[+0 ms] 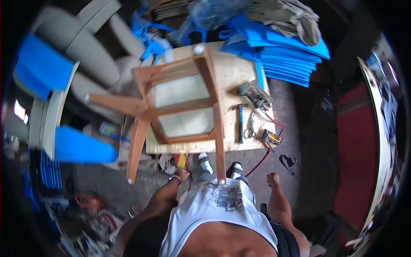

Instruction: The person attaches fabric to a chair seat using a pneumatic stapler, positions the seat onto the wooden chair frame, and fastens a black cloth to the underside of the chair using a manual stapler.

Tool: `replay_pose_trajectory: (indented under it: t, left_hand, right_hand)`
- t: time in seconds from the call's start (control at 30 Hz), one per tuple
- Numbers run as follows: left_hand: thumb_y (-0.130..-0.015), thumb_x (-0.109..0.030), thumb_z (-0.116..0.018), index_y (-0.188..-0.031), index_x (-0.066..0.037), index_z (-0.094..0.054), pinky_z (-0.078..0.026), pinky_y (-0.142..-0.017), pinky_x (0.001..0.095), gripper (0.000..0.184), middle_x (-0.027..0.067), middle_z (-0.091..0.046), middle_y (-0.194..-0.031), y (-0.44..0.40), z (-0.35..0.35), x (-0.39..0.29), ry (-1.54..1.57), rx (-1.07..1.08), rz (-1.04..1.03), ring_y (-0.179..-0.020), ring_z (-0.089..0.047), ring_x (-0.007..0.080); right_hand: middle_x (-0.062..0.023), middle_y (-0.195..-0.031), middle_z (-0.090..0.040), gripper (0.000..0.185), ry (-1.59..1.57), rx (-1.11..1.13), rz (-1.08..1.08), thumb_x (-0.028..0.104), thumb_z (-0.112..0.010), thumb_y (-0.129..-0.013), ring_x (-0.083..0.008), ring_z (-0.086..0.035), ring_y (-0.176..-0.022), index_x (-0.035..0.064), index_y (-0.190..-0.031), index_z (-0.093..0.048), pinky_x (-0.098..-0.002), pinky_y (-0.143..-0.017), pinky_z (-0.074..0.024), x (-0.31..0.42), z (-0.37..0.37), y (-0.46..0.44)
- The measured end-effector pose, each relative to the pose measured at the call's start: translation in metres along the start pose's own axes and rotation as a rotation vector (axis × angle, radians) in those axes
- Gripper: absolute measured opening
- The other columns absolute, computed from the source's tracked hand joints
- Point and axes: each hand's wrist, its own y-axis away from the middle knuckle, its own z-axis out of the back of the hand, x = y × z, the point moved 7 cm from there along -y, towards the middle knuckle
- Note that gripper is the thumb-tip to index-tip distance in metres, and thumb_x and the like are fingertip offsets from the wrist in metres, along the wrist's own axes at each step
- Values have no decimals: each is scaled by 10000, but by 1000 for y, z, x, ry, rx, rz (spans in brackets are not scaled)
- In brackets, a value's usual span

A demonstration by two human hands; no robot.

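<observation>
A wooden chair frame (160,111) lies upside down on the plywood table (229,92), its legs pointing up and toward me. My left hand (182,174) hangs low beside my body, with fingers curled and no object visible in it. Just beyond that hand is a yellow and red item (180,161). On the other side, my right hand (272,179) is held in a loose fist, apart from everything. A hammer (240,124), scissors (251,126), a staple gun (272,138) and a grey-green power tool (254,95) lie on the table's right part.
Blue sheets (287,60) are stacked at the back right, with crumpled cloth (295,21) on top. Padded beige furniture (81,47) and blue panels (83,145) crowd the left. A red hose (261,162) runs down from the table. A dark red panel (357,154) stands right.
</observation>
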Motion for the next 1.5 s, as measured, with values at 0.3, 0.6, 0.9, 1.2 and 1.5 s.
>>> replay_pose_trajectory:
  t: [0.3, 0.6, 0.9, 1.2, 1.5]
  left_hand:
    - [-914, -217, -509, -1025, -52, -636, -512, -829, 434, 236, 173, -678, -932, 151, -79, -69, 286, -57, -215, -905, -651, 344]
    - [-816, -424, -654, -1000, -60, -703, -536, -818, 460, 410, 206, -705, -958, 197, -239, 20, 731, -205, 291, -924, -677, 375]
    - [-827, -382, -569, -936, -39, -716, -520, -894, 461, 388, 216, -702, -1007, 279, -449, 144, 968, -47, 525, -1005, -665, 376]
    - [-721, -361, -774, -1042, -151, -703, -554, -834, 465, 390, 127, -717, -1047, 254, -483, 188, -92, 147, 45, -969, -688, 329]
    - [-829, -325, -710, -1090, -5, -651, -578, -739, 366, 417, 129, -663, -1106, 181, -288, 67, 938, -295, 143, -910, -680, 262]
  right_hand:
    - [-31, -975, -655, 268, -131, 152, 17, 240, -569, -888, -202, -634, -781, 148, -1130, -638, -405, -631, -515, 84, 45, 68]
    - [-57, -798, -633, 223, 423, 360, 213, 267, -634, -852, -197, -649, -732, 79, -970, -659, -391, -561, -527, 92, -42, 75]
    - [-126, -1019, -689, 218, 721, 294, 1429, 226, -579, -837, -324, -651, -988, 68, -928, -698, -431, -875, -536, 142, -194, 133]
    - [-185, -1054, -685, 310, 983, 171, 825, 308, -623, -836, -320, -665, -996, 56, -1001, -698, -444, -831, -556, 116, -106, 205]
    - [-115, -1108, -676, 381, 1682, 287, 1079, 159, -750, -714, -301, -635, -1075, 76, -1078, -678, -433, -904, -529, 73, -17, 34]
